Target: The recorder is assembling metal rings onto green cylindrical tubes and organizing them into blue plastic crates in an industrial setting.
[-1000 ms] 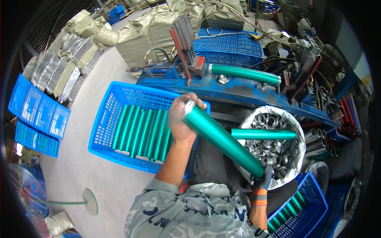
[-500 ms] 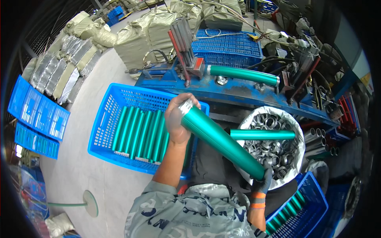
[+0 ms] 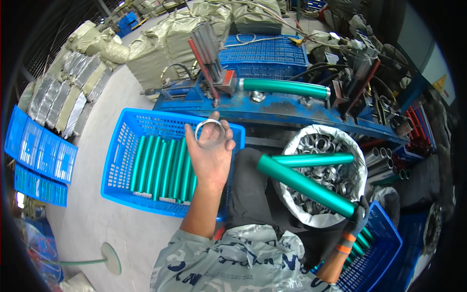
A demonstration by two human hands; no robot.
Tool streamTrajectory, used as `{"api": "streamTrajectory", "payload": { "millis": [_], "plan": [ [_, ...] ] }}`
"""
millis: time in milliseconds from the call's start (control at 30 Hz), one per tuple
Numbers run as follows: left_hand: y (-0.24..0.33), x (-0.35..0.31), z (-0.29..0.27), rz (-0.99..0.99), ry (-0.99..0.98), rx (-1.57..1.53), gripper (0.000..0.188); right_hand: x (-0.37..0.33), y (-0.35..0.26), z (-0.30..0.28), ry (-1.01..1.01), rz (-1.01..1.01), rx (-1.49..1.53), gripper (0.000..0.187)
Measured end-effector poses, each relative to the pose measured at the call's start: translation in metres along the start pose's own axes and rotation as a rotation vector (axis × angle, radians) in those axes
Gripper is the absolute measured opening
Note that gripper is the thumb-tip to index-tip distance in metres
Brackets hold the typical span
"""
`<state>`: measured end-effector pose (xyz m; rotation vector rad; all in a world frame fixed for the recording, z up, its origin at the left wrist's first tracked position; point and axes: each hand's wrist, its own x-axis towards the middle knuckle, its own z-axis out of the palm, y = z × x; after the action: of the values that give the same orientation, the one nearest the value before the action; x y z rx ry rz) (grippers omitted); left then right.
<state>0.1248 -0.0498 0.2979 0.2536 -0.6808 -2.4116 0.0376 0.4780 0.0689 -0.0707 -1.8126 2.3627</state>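
My bare left hand [image 3: 211, 163] is raised in front of the left blue crate, palm up, with a silver metal ring [image 3: 198, 132] held against its partly curled fingers. In a dark glove with an orange-striped cuff, my right hand [image 3: 359, 218] grips the lower right end of a shiny green tube [image 3: 306, 187]. That tube slants over my lap and the white sack [image 3: 359, 187] of loose metal rings, its far end pointing up-left, apart from my left hand. A second green tube [image 3: 318, 159] lies across the top of the sack.
Several green tubes [image 3: 154, 170] lie side by side in the left blue crate [image 3: 108, 187]. Another blue crate [image 3: 389, 238] with green tubes stands at lower right. Ahead, a blue bench machine [image 3: 228, 113] carries a horizontal green tube [image 3: 284, 88]. Bare metal tubes [image 3: 377, 163] are stacked right of the sack.
The ring has come away from the tube's upper left end and is now in my left hand. My right hand has carried the tube right, apart from the left hand.
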Motion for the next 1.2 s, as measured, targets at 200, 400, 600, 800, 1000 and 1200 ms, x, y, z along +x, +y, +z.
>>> {"api": "streamTrajectory", "payload": {
  "millis": [200, 400, 600, 800, 1000, 1200],
  "plan": [
    [-0.017, -0.022, 0.024, -0.080, 0.012, -0.035, 0.099, 0.033, 0.011, -0.061, 0.095, 0.132, -0.275, 0.049],
    [-0.020, -0.037, 0.020, -0.024, -0.017, 0.045, 0.102, 0.034, 0.031, -0.025, 0.098, 0.075, -0.401, 0.064],
    [-0.047, -0.034, 0.033, -0.148, -0.052, 0.000, 0.099, 0.011, -0.020, -0.003, 0.190, -0.040, -1.026, 0.081],
    [-0.082, -0.054, 0.018, -0.275, -0.016, 0.256, 0.080, 0.092, -0.044, 0.054, 0.080, -0.368, -0.898, 0.064],
    [-0.130, -0.065, -0.003, -0.469, -0.047, 0.340, 0.072, 0.258, -0.085, 0.112, 0.069, -0.349, -0.825, 0.071],
    [-0.119, -0.069, -0.038, -0.504, -0.046, 0.358, 0.076, 0.418, -0.066, 0.156, 0.104, -0.403, -1.598, 0.072]
  ]
}}
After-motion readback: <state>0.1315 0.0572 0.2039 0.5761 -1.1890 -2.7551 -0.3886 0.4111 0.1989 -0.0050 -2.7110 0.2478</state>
